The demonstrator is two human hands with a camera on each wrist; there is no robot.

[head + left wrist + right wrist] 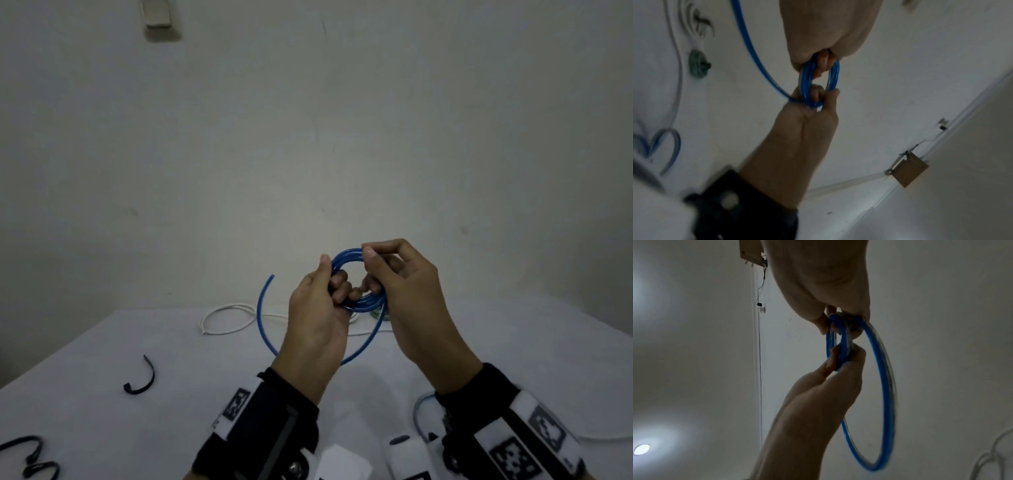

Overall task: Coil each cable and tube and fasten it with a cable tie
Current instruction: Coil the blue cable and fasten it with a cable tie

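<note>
A blue tube [346,255] is wound into a small coil of several turns, held up above the table between both hands. My left hand [330,275] grips the coil's left side, thumb on top and fingers curled through the ring. My right hand [369,251] pinches the top right of the coil, its lower fingers hooked through it. A loose tail of the blue tube [260,318] arcs down under my left hand and ends at the upper left. In the wrist views the coil [806,81] [844,345] sits between the left hand [830,24] [828,394] and the right hand [807,126] [818,280].
On the white table [102,394] lie a white cable [222,315] at the back, a black cable tie [142,380] at the left, more black pieces [34,459] at the lower left, a green bundle [697,64] and a pale blue cable [419,411].
</note>
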